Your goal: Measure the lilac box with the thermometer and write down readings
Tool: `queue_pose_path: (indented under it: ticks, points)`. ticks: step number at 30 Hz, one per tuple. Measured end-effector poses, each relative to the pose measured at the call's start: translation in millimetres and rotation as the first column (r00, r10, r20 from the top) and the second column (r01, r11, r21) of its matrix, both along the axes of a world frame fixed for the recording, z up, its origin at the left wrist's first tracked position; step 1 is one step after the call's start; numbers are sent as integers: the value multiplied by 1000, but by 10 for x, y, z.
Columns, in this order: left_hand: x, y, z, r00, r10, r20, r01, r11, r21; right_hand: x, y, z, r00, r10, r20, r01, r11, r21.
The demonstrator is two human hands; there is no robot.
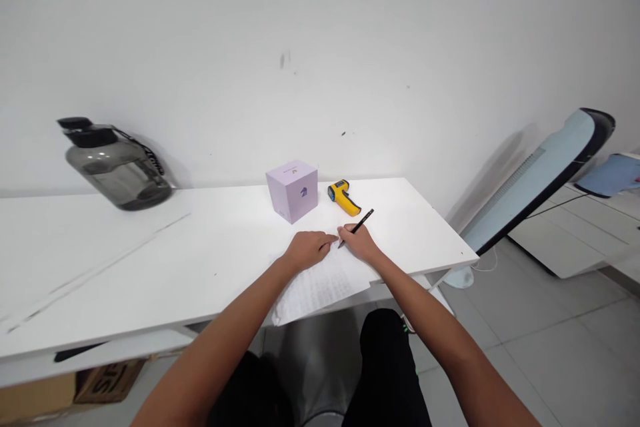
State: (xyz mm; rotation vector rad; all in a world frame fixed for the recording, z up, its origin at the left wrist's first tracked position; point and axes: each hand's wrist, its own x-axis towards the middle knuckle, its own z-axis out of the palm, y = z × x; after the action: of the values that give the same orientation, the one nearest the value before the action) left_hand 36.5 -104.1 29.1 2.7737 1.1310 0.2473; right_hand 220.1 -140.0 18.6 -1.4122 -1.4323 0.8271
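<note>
A white sheet of paper (pixel 323 285) covered in faint rows of print or writing lies on the white desk, and its lower part hangs past the front edge. My left hand (pixel 309 248) rests on the upper left of the sheet, index finger stretched out toward my right hand. A slim black pencil (pixel 363 220) is gripped by my right hand (pixel 357 240), tilted with its point down at the paper near my left fingertip. Whether the point touches the sheet, I cannot tell.
Beyond my hands stand a lilac box (pixel 294 192) and a yellow infrared thermometer gun (pixel 344 197). A large grey bottle (pixel 117 167) with a black lid is at the left, near the wall. Past the desk's (pixel 150 260) right end leans a pale blue panel (pixel 535 180). Cardboard boxes (pixel 107 381) sit underneath.
</note>
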Motion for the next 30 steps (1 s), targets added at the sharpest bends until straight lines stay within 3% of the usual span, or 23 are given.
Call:
queue_pose_path:
  ticks: [8, 14, 30]
  points:
    - [-8, -9, 0, 1000, -7, 15, 7, 1000, -8, -1, 7, -25, 1000, -9, 6, 9, 1000, 7]
    - [-10, -5, -11, 1000, -11, 11, 11, 1000, 0, 15, 23, -36, 997, 75, 16, -75, 997, -7]
    - [-8, -11, -3, 1000, -8, 4, 8, 1000, -11, 12, 1, -50, 1000, -7, 1, 7, 1000, 27]
